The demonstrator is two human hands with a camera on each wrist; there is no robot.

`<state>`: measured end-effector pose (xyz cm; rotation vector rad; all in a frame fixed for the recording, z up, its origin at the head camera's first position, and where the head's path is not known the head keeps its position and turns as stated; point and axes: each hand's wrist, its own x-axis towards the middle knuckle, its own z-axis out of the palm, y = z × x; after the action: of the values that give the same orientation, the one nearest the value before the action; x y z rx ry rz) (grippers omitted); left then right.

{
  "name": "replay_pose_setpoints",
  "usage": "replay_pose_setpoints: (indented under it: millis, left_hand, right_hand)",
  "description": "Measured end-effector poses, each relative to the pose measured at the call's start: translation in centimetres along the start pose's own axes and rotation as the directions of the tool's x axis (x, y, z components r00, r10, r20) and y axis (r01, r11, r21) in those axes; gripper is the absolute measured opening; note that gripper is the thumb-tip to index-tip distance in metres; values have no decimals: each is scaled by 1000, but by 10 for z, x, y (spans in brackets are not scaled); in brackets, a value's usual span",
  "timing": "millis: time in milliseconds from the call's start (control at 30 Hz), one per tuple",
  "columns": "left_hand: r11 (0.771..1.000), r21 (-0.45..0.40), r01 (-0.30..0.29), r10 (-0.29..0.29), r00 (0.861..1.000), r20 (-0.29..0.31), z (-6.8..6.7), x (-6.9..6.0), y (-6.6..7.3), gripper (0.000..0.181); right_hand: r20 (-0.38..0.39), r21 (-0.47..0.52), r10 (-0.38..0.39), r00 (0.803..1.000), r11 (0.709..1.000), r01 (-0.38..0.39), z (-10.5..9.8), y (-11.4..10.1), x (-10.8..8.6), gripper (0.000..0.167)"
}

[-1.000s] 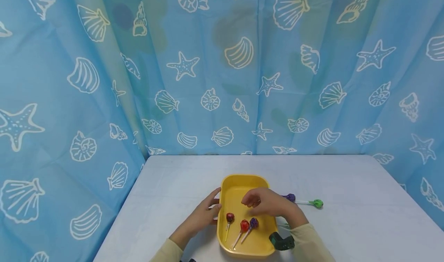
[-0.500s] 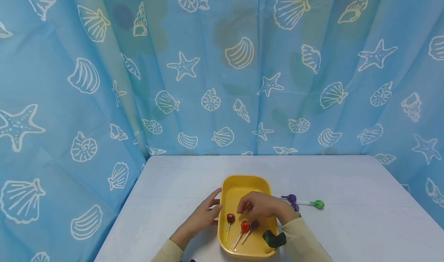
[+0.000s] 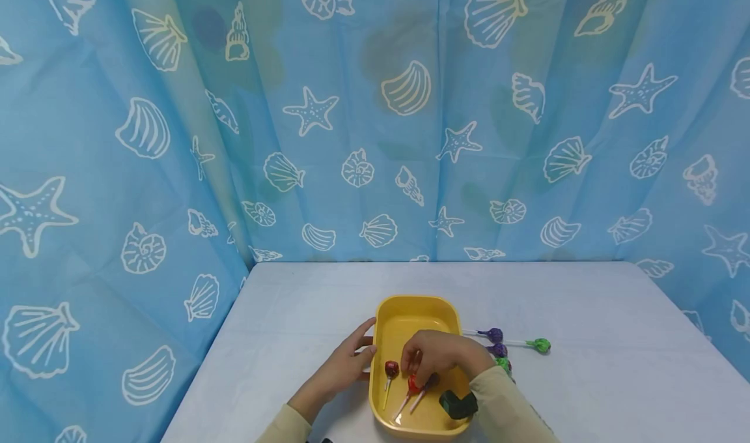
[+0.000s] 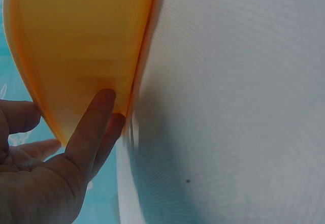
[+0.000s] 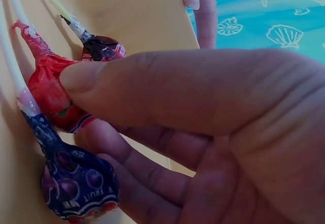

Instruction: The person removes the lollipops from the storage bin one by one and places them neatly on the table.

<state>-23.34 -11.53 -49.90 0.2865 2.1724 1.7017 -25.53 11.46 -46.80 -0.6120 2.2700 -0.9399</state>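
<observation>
Straight fingers of my left hand (image 3: 346,366) touch the left side of a yellow plastic bin (image 3: 404,313); in the left wrist view two of them lie against its outer wall (image 4: 76,41). Three lollipops lie inside the bin's near half: a dark red one (image 3: 391,369) with a yellow stick, a bright red one (image 5: 51,89) and a purple-blue one (image 5: 78,183). Over them, my right hand (image 3: 442,354) pinches the bright red lollipop's head, thumb on top and a fingertip beneath. The purple-blue head sits right beside these fingers, and my hand partly covers it in the head view.
Right of the bin, several more lollipops lie on the white table (image 3: 586,391): a purple one (image 3: 495,335), another purple one (image 3: 498,350), a green one (image 3: 542,346) and a green one (image 3: 504,363) by my sleeve. A blue shell-print curtain (image 3: 375,169) hangs behind.
My right hand has lowered toward the near end of the bin, from above the bin floor onto the bright red lollipop. The left hand has stayed at the bin's side.
</observation>
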Motion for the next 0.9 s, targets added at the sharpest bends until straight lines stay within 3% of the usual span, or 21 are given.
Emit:
replay_pose_setpoints:
  millis: [233, 633, 900]
  left_hand:
    - [1000, 17, 0, 0, 1000, 0, 0, -1, 3, 60]
    - [1000, 5, 2, -2, 1000, 3, -1, 1, 1, 60]
    - [1000, 14, 4, -4, 1000, -7, 0, 1, 0, 60]
  right_hand:
    - [16, 30, 18, 1000, 999, -19, 1, 0, 1, 16]
    - [2, 19, -63, 998, 998, 63, 1, 3, 6, 12]
    - [31, 79, -3, 1000, 997, 1, 2, 7, 8, 27]
